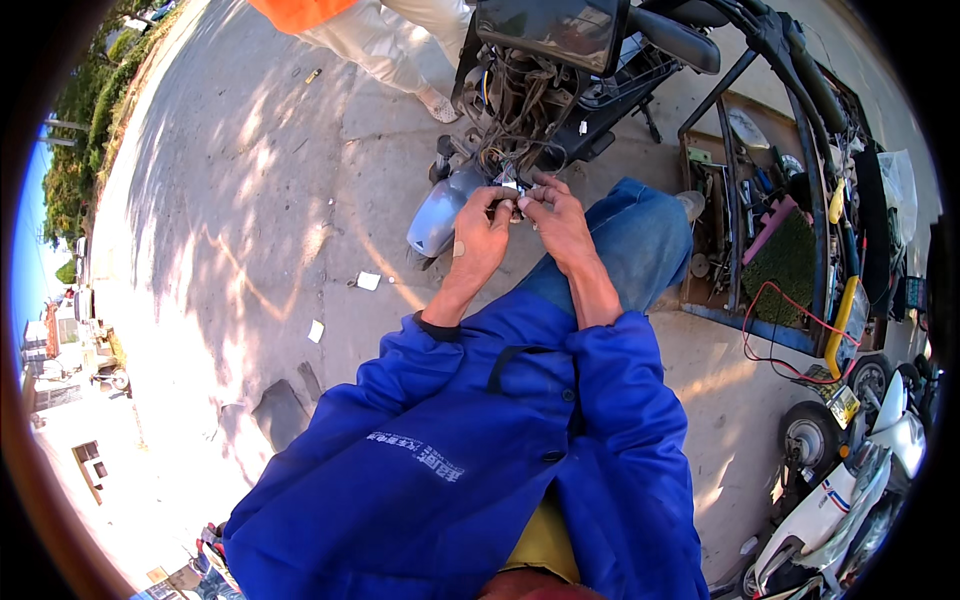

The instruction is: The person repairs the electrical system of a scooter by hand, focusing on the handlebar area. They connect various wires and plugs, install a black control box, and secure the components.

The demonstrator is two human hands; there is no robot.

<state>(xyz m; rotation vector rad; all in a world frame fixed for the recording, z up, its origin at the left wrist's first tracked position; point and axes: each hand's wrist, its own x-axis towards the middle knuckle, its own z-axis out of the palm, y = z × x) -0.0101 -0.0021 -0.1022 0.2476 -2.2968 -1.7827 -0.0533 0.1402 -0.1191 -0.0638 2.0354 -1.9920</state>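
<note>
In front of me stands a scooter with its front opened up, and a tangle of dark wires [520, 110] hangs out of it. My left hand [482, 232] is closed at the lower end of the bundle, thumb and fingertips pinching thin wires. My right hand [562, 225] pinches the wires right beside it, and the fingertips of both hands nearly meet. A small white piece [511, 185], perhaps a wire connector, shows between them; its exact shape is too small to make out. The scooter's silver-grey fender [445, 212] lies just left of my hands.
A person in light trousers [375, 45] stands beyond the scooter. To the right is a metal tool cart [730, 300] with hand tools, a green-black pad [780, 262] and red and black leads [765, 290]. A white scooter [820, 515] is parked lower right. Paper scraps [368, 281] lie on the pavement.
</note>
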